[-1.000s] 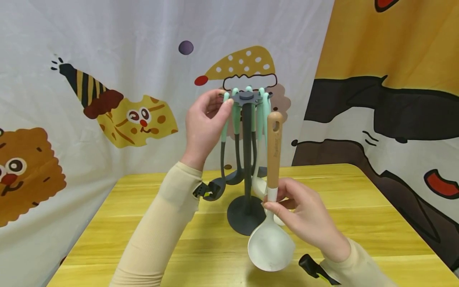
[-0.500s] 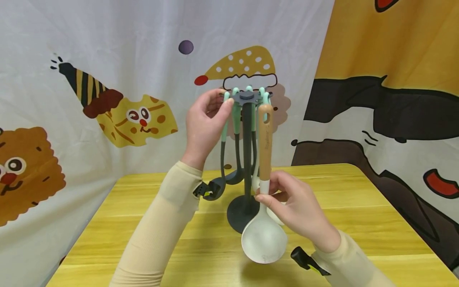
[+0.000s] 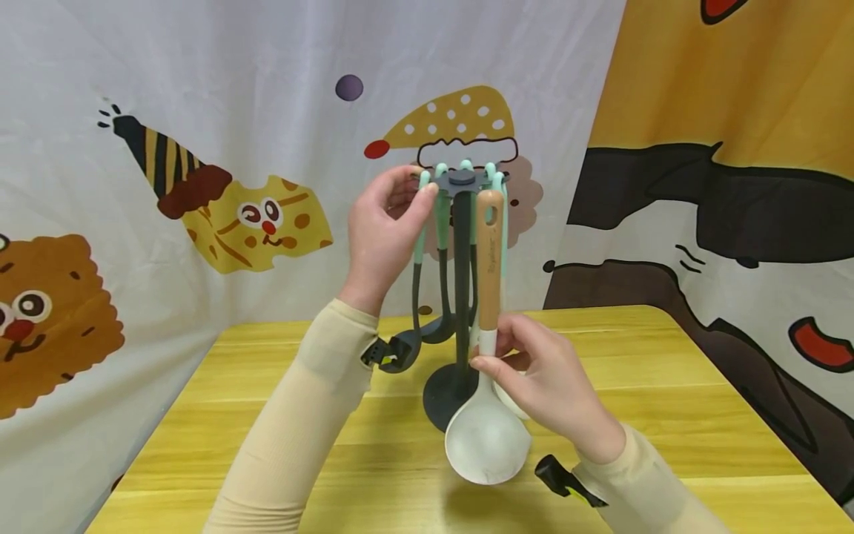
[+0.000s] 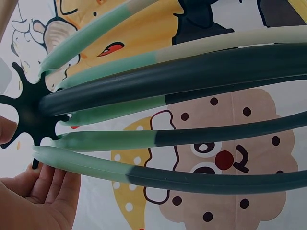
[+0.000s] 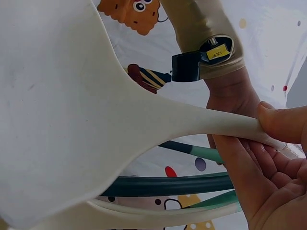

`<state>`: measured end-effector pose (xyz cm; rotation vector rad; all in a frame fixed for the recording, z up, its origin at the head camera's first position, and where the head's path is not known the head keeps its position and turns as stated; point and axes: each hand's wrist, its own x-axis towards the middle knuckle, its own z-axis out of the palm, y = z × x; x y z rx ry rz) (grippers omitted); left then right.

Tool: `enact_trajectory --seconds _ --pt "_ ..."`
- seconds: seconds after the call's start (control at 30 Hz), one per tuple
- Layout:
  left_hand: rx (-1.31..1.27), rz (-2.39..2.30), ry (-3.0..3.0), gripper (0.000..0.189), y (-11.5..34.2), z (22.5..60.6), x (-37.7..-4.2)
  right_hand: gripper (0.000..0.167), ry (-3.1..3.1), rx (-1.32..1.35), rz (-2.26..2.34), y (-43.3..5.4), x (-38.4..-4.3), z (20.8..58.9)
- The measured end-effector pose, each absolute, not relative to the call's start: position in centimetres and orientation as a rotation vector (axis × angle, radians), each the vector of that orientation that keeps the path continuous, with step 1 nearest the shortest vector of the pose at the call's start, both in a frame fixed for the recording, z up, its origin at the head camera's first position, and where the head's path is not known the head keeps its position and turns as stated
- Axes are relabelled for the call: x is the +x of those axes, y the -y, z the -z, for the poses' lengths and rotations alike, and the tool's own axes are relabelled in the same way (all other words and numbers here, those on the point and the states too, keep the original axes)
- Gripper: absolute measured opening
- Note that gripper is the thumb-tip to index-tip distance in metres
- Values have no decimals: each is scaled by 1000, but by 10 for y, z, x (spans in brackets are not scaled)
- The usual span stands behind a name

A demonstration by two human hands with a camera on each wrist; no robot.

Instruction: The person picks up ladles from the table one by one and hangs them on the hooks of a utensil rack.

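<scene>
My left hand (image 3: 387,230) pinches the prong edge of the dark star-shaped top of a utensil stand (image 3: 462,282), thumb on one side and fingers on the other. Several mint-handled utensils hang from that top, including a dark ladle (image 3: 416,289) nearest this hand. In front of the post, my right hand (image 3: 554,378) holds a white ladle (image 3: 488,445) by its neck between thumb and fingers. Its wooden handle points up, with the hole just below the stand's top, and its bowl hangs over the table. The right wrist view shows the thumb (image 5: 283,124) across the ladle's neck.
The stand's round base (image 3: 443,400) rests on a wooden table (image 3: 347,475). Pale utensils hang behind the right hand, partly hidden by it and the ladle. A printed cloth (image 3: 267,96) hangs behind the table. Each wrist carries a dark strapped device.
My right hand has moved the white ladle left and slightly up, nearer the stand's post, and its handle stands more upright. My left hand keeps its grip on the stand's top.
</scene>
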<state>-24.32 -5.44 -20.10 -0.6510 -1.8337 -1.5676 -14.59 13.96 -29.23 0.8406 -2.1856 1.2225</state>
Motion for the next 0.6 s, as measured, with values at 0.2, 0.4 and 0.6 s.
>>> enact_trajectory --seconds 0.2,0.4,0.6 --pt "-648 1568 1834 28 55 201 -244 29 2204 821 -1231 -135 -150 290" --pt "-651 1568 1825 27 55 201 -245 29 2216 810 -1249 -130 -156 289" --pt "-658 1564 1829 27 54 202 -244 29 2227 815 -1286 -126 -161 288"
